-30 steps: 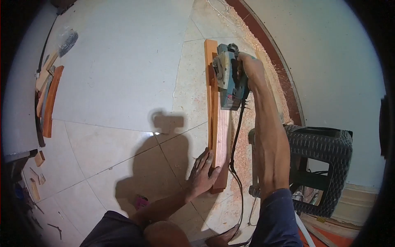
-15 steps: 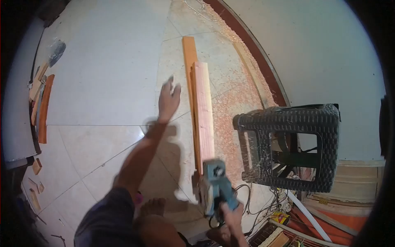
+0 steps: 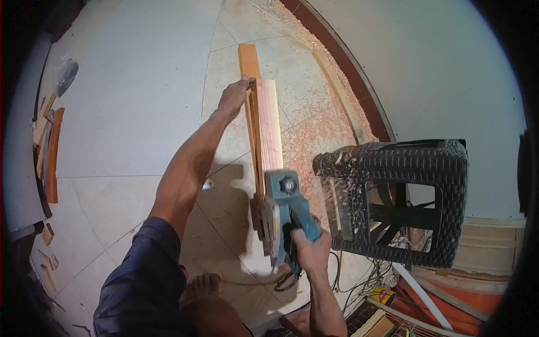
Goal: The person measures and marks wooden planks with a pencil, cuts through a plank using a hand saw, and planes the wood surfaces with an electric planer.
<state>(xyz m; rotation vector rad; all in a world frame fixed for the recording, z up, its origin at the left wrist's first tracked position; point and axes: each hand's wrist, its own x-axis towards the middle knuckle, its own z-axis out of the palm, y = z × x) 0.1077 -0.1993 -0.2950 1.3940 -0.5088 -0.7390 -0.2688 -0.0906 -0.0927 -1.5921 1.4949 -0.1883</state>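
My right hand (image 3: 312, 247) is wrapped round the handle of a blue-green electric planer (image 3: 289, 208), which rests on the near part of a pale pinkish board (image 3: 268, 121). At the board's far end, my left hand (image 3: 236, 94) grips its left edge, with the fingertips partly hidden. An orange-brown wood piece (image 3: 247, 59) lies beneath and to the left of the board and sticks out beyond it. Blurred shavings fly to the right of the planer.
A dark woven-pattern stool (image 3: 412, 163) lies at the right. Shavings (image 3: 314, 140) and a long wooden strip (image 3: 339, 92) are on the floor beyond the board. Wood offcuts (image 3: 55, 154) lie at far left. Cables and a wire rack are at lower right.
The planer came from the board's far end to the near end, then moved slightly forward. My left hand left the near end, reached forward and took hold of the far end. The view shifted.
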